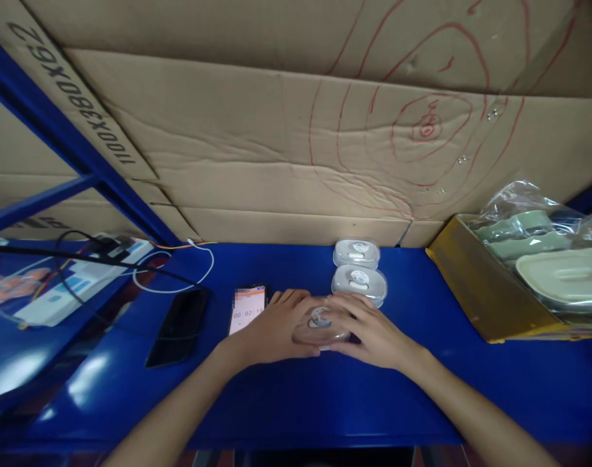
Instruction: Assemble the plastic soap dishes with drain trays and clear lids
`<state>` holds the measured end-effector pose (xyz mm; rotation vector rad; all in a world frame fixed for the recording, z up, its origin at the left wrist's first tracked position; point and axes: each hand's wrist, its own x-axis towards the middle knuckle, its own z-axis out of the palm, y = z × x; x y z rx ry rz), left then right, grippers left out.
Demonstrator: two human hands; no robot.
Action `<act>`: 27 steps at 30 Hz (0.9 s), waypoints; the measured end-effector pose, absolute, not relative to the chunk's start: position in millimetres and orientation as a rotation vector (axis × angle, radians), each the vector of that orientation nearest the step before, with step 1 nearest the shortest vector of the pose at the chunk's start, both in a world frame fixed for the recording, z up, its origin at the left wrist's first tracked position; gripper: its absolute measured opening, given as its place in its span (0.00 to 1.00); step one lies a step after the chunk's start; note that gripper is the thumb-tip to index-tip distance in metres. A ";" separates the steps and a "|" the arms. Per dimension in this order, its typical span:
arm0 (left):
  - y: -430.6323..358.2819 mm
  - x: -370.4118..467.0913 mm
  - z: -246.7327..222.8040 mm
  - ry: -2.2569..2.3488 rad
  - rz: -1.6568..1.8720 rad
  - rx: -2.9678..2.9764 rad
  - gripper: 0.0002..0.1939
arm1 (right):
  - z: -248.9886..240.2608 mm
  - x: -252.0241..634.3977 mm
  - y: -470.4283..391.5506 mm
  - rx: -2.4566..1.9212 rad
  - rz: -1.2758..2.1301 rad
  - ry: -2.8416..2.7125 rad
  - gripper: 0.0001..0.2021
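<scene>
A clear oval container point(319, 327) with a round label on its top rests on the blue table between my two hands. My left hand point(279, 327) wraps round its left side, fingers bent over the far edge and thumb along the near edge. On the right side, my right hand point(368, 327) holds the same container, its fingers over the top and thumb at the near edge. Just beyond my hands stand two similar clear containers with round labels, a nearer one point(370, 283) and a farther one point(347, 254).
Left of my hands lie a lit phone point(242, 311) showing a timer and a dark phone point(176, 331). A power strip point(67, 288) with cables is farther left. At right stands a yellow box point(463, 298) of green parts in plastic. Cardboard point(257, 143) walls the back.
</scene>
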<state>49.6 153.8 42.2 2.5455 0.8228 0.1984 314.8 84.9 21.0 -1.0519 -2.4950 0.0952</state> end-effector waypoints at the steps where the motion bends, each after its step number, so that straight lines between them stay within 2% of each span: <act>1: 153.8 47.3 40.5 0.809 0.207 2.526 0.41 | 16.7 317.4 85.2 -1.061 0.072 -2.467 0.26; 4: 155.6 40.2 35.7 0.830 0.234 2.511 0.40 | 5.1 322.2 81.8 -1.093 -0.030 -2.417 0.28; 13: 176.9 35.6 20.1 1.335 0.386 2.582 0.37 | 4.1 305.6 71.9 -0.980 -0.069 -2.554 0.17; 17: 175.8 40.5 10.0 1.398 0.384 2.603 0.36 | 10.2 304.8 69.1 -0.993 0.049 -2.618 0.12; 27: 178.0 41.1 8.2 1.473 0.458 2.606 0.36 | 20.7 303.1 63.7 -1.003 0.236 -2.654 0.13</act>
